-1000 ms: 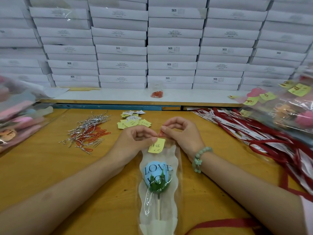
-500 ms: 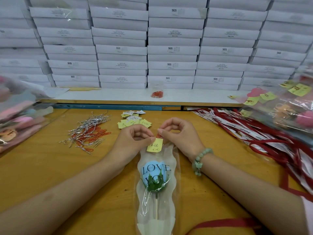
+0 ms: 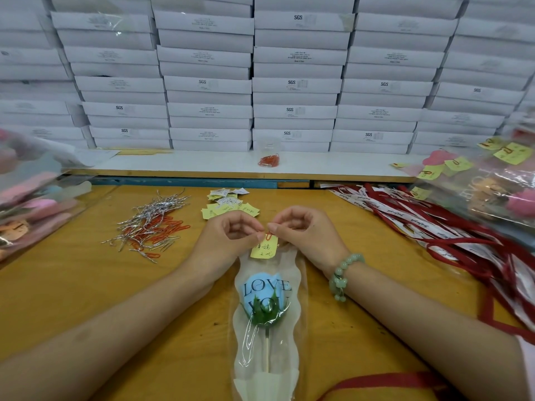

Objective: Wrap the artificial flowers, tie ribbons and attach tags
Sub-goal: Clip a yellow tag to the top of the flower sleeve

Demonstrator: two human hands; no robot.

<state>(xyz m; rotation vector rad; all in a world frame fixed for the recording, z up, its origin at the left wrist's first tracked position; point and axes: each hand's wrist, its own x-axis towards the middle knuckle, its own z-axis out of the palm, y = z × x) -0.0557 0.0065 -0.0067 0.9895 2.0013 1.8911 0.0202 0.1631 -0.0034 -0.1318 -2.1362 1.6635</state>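
A blue artificial flower (image 3: 262,293) with green leaves and a wooden stick lies in a clear sleeve (image 3: 267,340) printed "LOVE YOU", on the wooden table in front of me. A yellow handwritten tag (image 3: 264,248) sits at the sleeve's top end with a red paper clip (image 3: 269,235) on it. My left hand (image 3: 225,241) pinches the sleeve's top edge beside the tag. My right hand (image 3: 304,235) pinches the clip from the other side; it wears a green bead bracelet.
Silver twist ties and red paper clips (image 3: 150,224) lie at left, loose yellow tags (image 3: 228,206) behind my hands. Red and white ribbons (image 3: 451,235) spread at right. Wrapped flowers are piled at both sides (image 3: 498,183). A cup of clips (image 3: 269,153) stands before stacked white boxes (image 3: 295,82).
The sleeve with the flower has shifted slightly away from me. My fingertips have come closer together at the tag's top, and the red clip now shows on the tag.
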